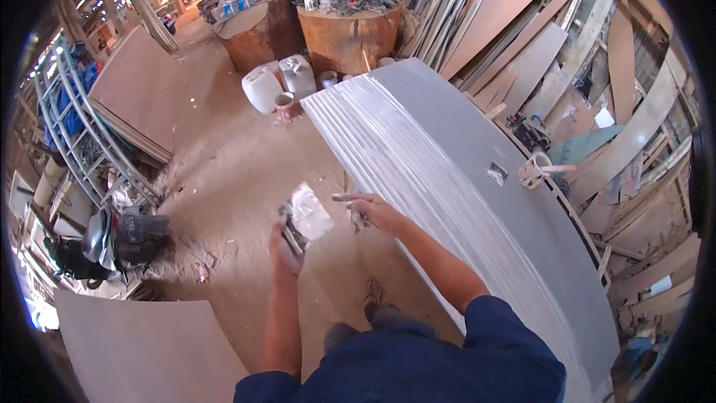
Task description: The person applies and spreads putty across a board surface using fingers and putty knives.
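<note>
My left hand (286, 248) is closed on the near edge of a small flat putty board (310, 213), whose face carries a smooth white paste. Just to the right of the board is my right hand (370, 212), its fingers bent together and smudged grey. Whatever sits between those fingers is too small to make out, and a gap separates them from the board. Beside my right arm lies a long grey panel (477, 134), its left part covered by pale ridged strips (418, 157) running lengthwise.
A white bucket (532, 172) and a small power tool (526, 131) stand along the panel's far right edge. White jugs (261, 89) and a reddish can (285, 107) are on the floor ahead. Metal frames (82, 119) and boards (134, 89) lean on the left.
</note>
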Demonstrator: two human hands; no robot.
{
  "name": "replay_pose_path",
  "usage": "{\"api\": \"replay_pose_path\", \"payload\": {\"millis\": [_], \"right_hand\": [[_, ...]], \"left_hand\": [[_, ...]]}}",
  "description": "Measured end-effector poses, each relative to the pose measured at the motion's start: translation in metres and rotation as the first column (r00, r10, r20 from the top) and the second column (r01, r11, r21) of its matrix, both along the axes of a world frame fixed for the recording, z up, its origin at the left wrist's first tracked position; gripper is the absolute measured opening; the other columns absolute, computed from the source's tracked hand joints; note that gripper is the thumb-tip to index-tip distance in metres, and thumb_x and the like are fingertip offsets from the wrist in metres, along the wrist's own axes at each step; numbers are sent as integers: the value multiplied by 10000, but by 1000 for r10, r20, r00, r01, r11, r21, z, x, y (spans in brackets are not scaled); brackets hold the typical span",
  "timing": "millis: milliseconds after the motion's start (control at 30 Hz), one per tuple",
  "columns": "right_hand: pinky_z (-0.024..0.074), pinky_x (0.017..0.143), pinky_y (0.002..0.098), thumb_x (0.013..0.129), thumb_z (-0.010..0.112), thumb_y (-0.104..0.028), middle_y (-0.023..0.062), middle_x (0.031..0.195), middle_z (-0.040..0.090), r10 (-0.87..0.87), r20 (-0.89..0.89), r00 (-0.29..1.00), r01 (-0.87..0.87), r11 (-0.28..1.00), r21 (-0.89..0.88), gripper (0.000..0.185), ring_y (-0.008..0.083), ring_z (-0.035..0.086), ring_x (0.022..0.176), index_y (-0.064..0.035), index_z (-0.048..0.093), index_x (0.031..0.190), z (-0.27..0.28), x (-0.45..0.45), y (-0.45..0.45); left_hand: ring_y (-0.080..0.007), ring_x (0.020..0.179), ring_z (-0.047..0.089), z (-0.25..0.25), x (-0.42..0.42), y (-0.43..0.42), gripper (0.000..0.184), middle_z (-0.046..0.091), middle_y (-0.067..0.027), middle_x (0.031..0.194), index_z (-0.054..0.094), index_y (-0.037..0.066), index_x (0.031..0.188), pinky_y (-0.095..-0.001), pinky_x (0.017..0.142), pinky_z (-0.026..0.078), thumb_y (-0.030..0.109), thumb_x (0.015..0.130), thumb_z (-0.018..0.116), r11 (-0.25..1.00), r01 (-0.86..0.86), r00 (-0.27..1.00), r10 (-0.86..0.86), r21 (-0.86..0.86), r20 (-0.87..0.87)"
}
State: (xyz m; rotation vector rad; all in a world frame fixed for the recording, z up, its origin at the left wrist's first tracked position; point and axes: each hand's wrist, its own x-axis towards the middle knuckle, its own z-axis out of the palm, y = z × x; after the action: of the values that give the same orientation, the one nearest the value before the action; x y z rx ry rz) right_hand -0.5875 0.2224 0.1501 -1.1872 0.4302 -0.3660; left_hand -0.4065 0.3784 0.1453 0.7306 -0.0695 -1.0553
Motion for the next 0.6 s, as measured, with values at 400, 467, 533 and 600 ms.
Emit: {"api": "replay_pose_path", "payload": {"millis": [400, 467, 533, 600], "right_hand": [[507, 694, 340, 794, 646, -192, 88, 848, 655, -540, -447, 713, 144, 737, -661, 426, 199, 608, 721, -52, 623, 1196, -111, 27, -353], [509, 721, 357, 792, 642, -217, 132, 865, 663, -641, -406, 652, 104, 605, -789, 418, 245, 623, 735, -58, 628, 1179, -112, 58, -406], [511, 747, 374, 790, 639, -241, 176, 883, 671, -726, -350, 592, 33, 456, -889, 412, 291, 638, 750, -64, 634, 1162, -123, 91, -473], [477, 876, 407, 780, 642, -253, 186, 1025, 652, -707, -380, 596, -33, 451, -892, 464, 349, 605, 941, -85, 608, 1211, -153, 122, -533]], "left_hand": [[-271, 1198, 522, -82, 198, -150, 506, 543, -110, 1315, 465, 39, 1328, -404, 1045, 387, 338, 920, 458, 989, 12, 997, -23, -146, -79], [-278, 1208, 510, -92, 228, -176, 535, 527, -112, 1331, 454, 36, 1337, -406, 1057, 372, 359, 911, 468, 992, -30, 990, 12, -126, -141], [-280, 1224, 494, -97, 258, -205, 552, 512, -112, 1347, 454, 45, 1340, -404, 1062, 361, 386, 907, 473, 996, -27, 989, 13, -90, -146], [-283, 1231, 485, -109, 294, -225, 559, 499, -106, 1361, 455, 67, 1346, -414, 1057, 361, 414, 907, 469, 999, -22, 997, 18, -46, -76]]}}
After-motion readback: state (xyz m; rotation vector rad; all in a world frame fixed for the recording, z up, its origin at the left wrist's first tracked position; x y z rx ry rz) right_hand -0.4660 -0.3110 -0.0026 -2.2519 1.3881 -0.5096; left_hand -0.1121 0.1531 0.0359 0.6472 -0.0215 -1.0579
